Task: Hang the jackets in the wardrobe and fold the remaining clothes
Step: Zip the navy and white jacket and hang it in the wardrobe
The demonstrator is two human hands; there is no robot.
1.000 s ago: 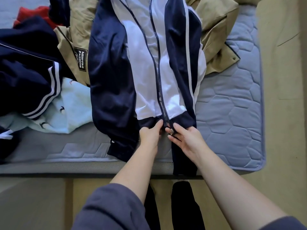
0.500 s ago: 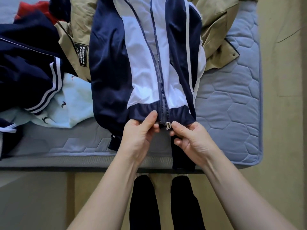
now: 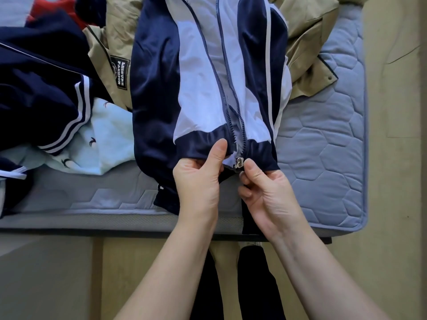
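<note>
A navy and white zip jacket [image 3: 196, 77] lies front up on the blue quilted mattress [image 3: 323, 146], hem toward me. My left hand [image 3: 198, 181] pinches the left half of the navy hem beside the zip. My right hand [image 3: 265, 190] grips the right half of the hem just below the silver zip slider [image 3: 239, 162]. The zip is parted at the bottom few centimetres and its teeth stand apart. A tan jacket [image 3: 307, 42] lies under it, with a black label [image 3: 120, 72] showing at the left.
At the left lie another navy garment with white stripes [image 3: 46, 88], a pale blue cloth with small bird prints [image 3: 108, 139] and something red [image 3: 48, 8]. The mattress edge [image 3: 92, 222] runs across the frame. My dark trouser legs [image 3: 254, 285] stand on the beige floor [image 3: 392, 158].
The hem was drawn toward me and lifted slightly. My hands shifted their grip at the zip's base, and the two zip sides now stand apart at the bottom.
</note>
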